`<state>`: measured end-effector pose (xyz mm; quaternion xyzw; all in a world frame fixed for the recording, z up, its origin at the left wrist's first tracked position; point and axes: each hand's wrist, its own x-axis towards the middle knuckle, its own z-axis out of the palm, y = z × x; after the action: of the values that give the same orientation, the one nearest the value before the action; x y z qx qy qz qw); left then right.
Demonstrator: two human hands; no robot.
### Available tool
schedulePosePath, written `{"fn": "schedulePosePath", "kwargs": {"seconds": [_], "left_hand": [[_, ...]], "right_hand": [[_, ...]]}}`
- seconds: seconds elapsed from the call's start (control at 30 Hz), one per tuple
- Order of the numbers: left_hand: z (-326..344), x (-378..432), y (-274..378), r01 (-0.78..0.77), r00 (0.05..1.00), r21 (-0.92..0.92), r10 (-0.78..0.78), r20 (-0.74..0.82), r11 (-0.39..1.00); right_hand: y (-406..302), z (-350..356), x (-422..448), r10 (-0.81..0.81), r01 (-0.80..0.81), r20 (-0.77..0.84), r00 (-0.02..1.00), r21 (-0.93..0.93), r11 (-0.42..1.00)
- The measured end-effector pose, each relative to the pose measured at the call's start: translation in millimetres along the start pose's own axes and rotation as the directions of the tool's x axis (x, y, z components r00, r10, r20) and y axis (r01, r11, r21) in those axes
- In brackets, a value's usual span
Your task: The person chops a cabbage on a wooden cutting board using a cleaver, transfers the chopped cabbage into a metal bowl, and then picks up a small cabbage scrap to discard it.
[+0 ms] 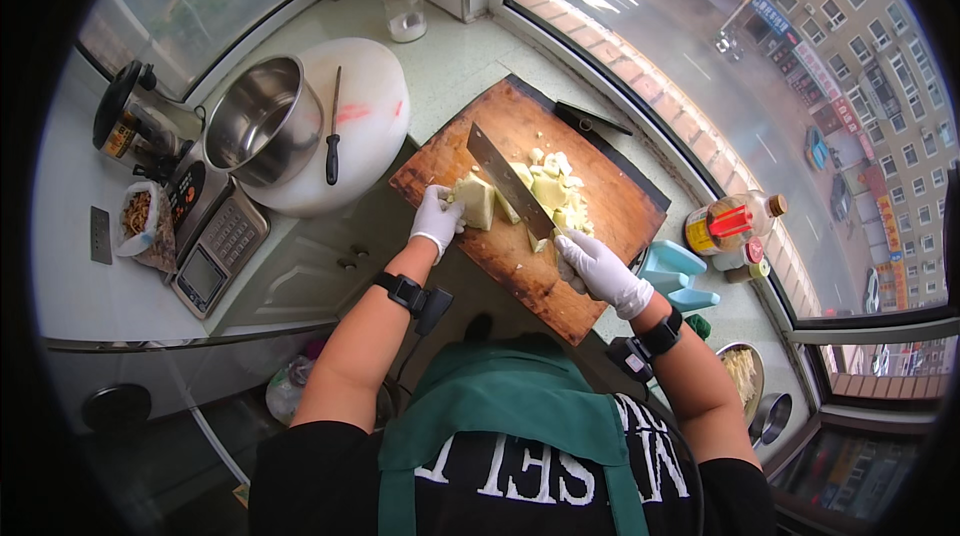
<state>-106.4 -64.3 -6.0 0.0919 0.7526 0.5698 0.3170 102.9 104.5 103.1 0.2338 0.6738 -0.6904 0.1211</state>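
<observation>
My left hand (437, 219), in a white glove, steadies a large chunk of pale green vegetable (477, 204) near the left edge of a wooden cutting board (551, 285). My gloved right hand (600, 272) grips the handle of a cleaver (512, 182). Its broad blade slants up and leftward over the board, between the large chunk and the smaller cut pieces (553, 192). The pieces form a loose pile right of the blade, some partly hidden behind it. Whether the cleaver's edge touches the board, I cannot tell.
To the left, a steel pot (259, 120) and a black-handled knife (333, 157) rest on a round white board (360, 161), beside a scale (217, 251). A red-lidded jar (403, 7) stands behind. Rightward are a blue plastic holder (675, 273), a large bottle (731, 221) and a window.
</observation>
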Motion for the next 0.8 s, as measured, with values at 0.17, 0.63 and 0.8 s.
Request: {"fn": "schedulePosePath", "kwargs": {"seconds": [0.17,0.63,0.8], "left_hand": [[4,-4,-24,-0.152,0.986,-0.049,0.148,-0.082,0.987],[6,-11,-19,-0.377,0.863,0.599,0.502,-0.049,0.707],[7,-9,-18,-0.382,0.872,0.597,0.489,-0.020,0.706]], "right_hand": [[-12,-3,-21,0.043,-0.037,0.034,0.998,-0.158,0.987],[-10,10,8,0.152,-0.129,0.086,0.985,-0.229,0.965],[24,19,42,0.027,-0.020,0.016,0.999,-0.359,0.933]]}}
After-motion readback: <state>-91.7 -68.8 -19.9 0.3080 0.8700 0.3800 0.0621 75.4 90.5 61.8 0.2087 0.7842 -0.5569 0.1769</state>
